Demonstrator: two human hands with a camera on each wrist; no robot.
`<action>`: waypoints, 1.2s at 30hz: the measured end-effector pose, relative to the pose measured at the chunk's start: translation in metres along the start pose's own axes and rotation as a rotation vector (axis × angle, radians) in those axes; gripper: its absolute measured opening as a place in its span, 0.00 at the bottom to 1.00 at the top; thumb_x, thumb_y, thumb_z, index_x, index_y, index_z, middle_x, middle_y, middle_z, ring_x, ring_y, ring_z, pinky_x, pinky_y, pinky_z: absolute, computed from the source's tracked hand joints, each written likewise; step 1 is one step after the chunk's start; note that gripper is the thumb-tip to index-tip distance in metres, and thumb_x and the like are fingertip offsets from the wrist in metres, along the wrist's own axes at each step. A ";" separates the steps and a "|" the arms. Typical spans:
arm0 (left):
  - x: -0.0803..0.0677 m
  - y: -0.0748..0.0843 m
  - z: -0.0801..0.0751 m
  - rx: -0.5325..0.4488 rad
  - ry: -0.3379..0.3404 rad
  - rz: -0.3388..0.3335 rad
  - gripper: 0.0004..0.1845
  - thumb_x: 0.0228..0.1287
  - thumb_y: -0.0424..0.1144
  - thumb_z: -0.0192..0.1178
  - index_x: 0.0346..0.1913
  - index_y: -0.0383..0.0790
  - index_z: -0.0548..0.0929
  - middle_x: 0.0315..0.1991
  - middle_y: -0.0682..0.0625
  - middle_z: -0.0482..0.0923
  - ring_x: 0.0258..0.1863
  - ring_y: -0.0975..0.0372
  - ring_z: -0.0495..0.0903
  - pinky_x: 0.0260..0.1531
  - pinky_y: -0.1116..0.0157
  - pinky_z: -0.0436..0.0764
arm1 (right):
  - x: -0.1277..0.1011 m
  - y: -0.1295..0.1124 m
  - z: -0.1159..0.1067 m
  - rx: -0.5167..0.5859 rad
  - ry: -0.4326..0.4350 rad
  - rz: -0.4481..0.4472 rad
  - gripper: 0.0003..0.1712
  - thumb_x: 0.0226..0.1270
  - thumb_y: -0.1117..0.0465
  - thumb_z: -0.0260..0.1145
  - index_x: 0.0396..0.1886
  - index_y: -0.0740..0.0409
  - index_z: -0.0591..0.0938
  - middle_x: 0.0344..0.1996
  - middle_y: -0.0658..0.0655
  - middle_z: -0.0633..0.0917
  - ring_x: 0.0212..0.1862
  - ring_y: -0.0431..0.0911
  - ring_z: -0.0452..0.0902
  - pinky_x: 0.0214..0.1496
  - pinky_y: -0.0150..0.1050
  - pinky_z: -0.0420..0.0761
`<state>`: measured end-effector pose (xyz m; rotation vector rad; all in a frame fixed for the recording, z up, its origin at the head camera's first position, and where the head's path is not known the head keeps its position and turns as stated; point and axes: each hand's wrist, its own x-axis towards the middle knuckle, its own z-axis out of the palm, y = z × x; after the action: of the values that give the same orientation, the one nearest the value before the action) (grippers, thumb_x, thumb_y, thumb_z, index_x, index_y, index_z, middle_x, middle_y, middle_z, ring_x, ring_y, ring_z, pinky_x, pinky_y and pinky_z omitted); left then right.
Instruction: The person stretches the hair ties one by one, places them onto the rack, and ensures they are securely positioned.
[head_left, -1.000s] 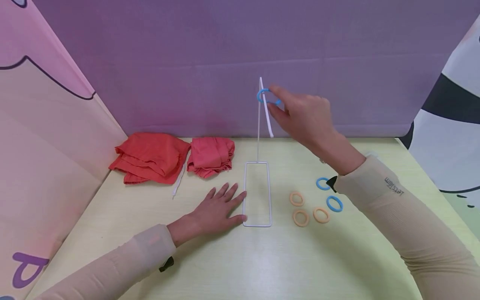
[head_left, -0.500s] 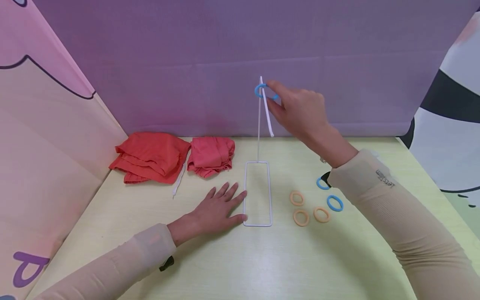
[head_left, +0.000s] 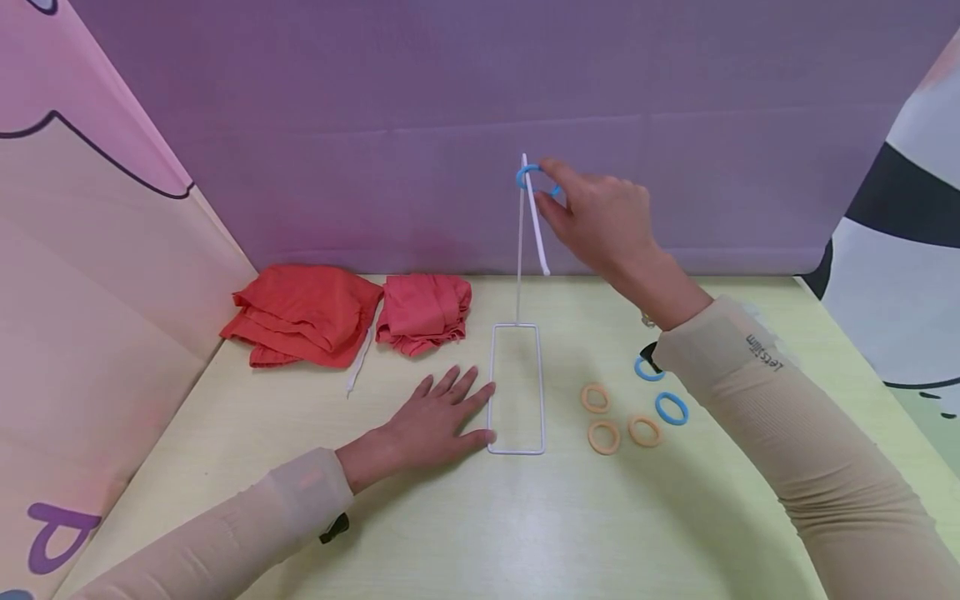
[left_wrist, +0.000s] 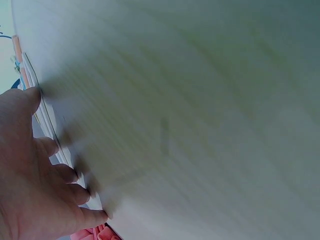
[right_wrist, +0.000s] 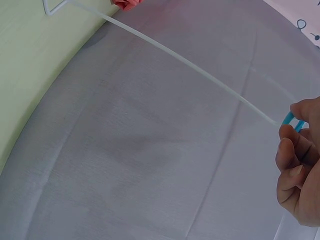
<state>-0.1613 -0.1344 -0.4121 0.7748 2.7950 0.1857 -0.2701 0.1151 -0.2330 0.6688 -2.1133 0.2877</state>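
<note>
Between thumb and forefinger my right hand [head_left: 603, 212] pinches a blue ring [head_left: 519, 177], which encircles the slanting top arm of a white wire stand [head_left: 541, 392] near its upper end. The right wrist view shows the same blue ring [right_wrist: 288, 119] at the top of the stand's post [right_wrist: 185, 61]; the other fingers curl into the palm. My left hand [head_left: 423, 423] lies flat on the table with spread fingers, thumb and fingertip at the left side of the stand's rectangular base. In the left wrist view the left hand [left_wrist: 35, 175] rests along that base.
Right of the base lie three orange rings [head_left: 603, 437] and two blue rings [head_left: 672, 408], one partly behind the right wrist's black strap. At the back left sit two folded red cloths [head_left: 307, 312] [head_left: 423, 310] beside a white cord [head_left: 360, 362]. A purple curtain [head_left: 375, 167] hangs behind the table.
My right hand has risen slightly, carrying the blue ring up along the stand's arm toward its upper end. The left hand stays in place on the table.
</note>
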 end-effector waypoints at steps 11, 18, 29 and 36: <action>-0.001 0.000 -0.003 -0.003 0.005 0.002 0.41 0.72 0.68 0.46 0.81 0.57 0.52 0.82 0.47 0.45 0.82 0.46 0.42 0.76 0.39 0.47 | -0.005 0.003 -0.007 0.021 -0.067 0.054 0.20 0.70 0.48 0.63 0.57 0.49 0.82 0.12 0.57 0.79 0.16 0.55 0.73 0.15 0.47 0.64; -0.002 0.000 -0.002 -0.003 -0.004 -0.009 0.41 0.71 0.68 0.46 0.81 0.57 0.51 0.83 0.48 0.44 0.82 0.47 0.41 0.77 0.40 0.47 | -0.029 0.011 -0.031 0.107 -0.246 0.099 0.26 0.69 0.47 0.66 0.64 0.48 0.78 0.16 0.52 0.82 0.18 0.51 0.74 0.19 0.43 0.63; 0.000 -0.001 0.000 0.004 0.002 -0.013 0.41 0.71 0.69 0.45 0.81 0.58 0.50 0.83 0.48 0.44 0.82 0.47 0.40 0.77 0.40 0.46 | -0.103 0.031 -0.067 0.122 -0.733 0.239 0.33 0.70 0.41 0.64 0.70 0.48 0.75 0.19 0.44 0.80 0.19 0.41 0.69 0.21 0.38 0.67; 0.000 -0.002 0.002 0.005 0.004 -0.016 0.41 0.71 0.69 0.45 0.81 0.58 0.50 0.83 0.49 0.44 0.82 0.47 0.40 0.77 0.40 0.46 | -0.142 0.053 -0.068 0.110 -0.898 0.296 0.37 0.69 0.38 0.64 0.72 0.50 0.72 0.19 0.44 0.79 0.19 0.40 0.68 0.19 0.37 0.65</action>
<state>-0.1616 -0.1357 -0.4140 0.7535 2.8059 0.1779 -0.1858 0.2390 -0.3054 0.6043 -3.0872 0.2967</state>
